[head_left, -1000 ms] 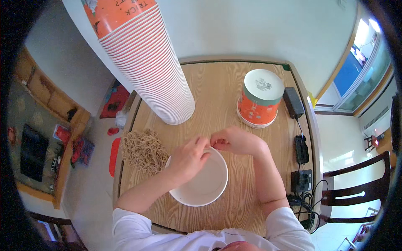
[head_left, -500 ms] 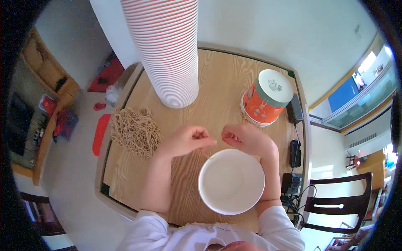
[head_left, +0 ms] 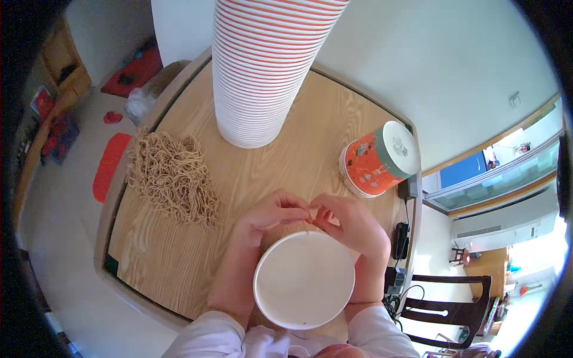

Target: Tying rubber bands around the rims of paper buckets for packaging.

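Observation:
A round white paper tub (head_left: 266, 280) stands mouth up in front of me, between my forearms. Just beyond its far rim, my left hand (head_left: 276, 211) and my right hand (head_left: 349, 224) meet fingertip to fingertip. Both are closed in a pinch. A thin tan string showed under the left fingers a moment ago; now the fingers mostly hide it. What the right fingers pinch cannot be made out. To the left lies a loose, tangled heap of tan strings (head_left: 176, 179).
A tall stack of nested white tubs (head_left: 253, 95) rises at the back. Upside down at the right sits an orange tub with a green band (head_left: 370, 164). Black adapters (head_left: 401, 240) and cables line the table's right edge. A dark chair (head_left: 447, 310) stands beyond it.
My fingertips have come together from a small gap. The string end seen under my left hand is now mostly hidden. The whole view has turned and shifted.

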A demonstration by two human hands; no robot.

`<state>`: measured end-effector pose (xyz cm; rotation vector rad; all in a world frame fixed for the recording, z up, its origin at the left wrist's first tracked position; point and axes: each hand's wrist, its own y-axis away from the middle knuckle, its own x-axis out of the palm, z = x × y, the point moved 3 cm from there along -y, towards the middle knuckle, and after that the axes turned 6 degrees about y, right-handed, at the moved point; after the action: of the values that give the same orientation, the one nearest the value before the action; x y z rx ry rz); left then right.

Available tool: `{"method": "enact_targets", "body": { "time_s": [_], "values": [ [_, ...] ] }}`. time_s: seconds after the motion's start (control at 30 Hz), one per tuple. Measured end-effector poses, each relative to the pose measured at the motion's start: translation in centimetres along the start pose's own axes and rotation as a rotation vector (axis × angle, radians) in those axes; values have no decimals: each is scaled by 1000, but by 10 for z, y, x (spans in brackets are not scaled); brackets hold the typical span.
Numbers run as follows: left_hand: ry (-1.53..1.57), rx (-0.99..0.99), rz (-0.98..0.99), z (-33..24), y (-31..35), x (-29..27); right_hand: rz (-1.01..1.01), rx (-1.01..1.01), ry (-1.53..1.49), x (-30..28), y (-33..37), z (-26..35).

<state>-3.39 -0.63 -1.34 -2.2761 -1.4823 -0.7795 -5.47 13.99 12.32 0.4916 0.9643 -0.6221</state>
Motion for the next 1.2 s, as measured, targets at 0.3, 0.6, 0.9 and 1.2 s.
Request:
{"method": "enact_targets", "body": {
  "time_s": [0.3, 0.6, 0.9, 1.2],
  "values": [
    [17, -19, 126, -12, -4, 7, -135, -138, -177, -5, -7, 1],
    [-21, 13, 159, -9, -4, 5, -198, -227, -58, -14, -5, -4],
    [188, 443, 330, -34, 7, 5, -165, -79, -11, -10, -7, -12],
    [-119, 50, 387, -24, 7, 9, -147, -79, 97, -1, -8, -12]
  ]
}}
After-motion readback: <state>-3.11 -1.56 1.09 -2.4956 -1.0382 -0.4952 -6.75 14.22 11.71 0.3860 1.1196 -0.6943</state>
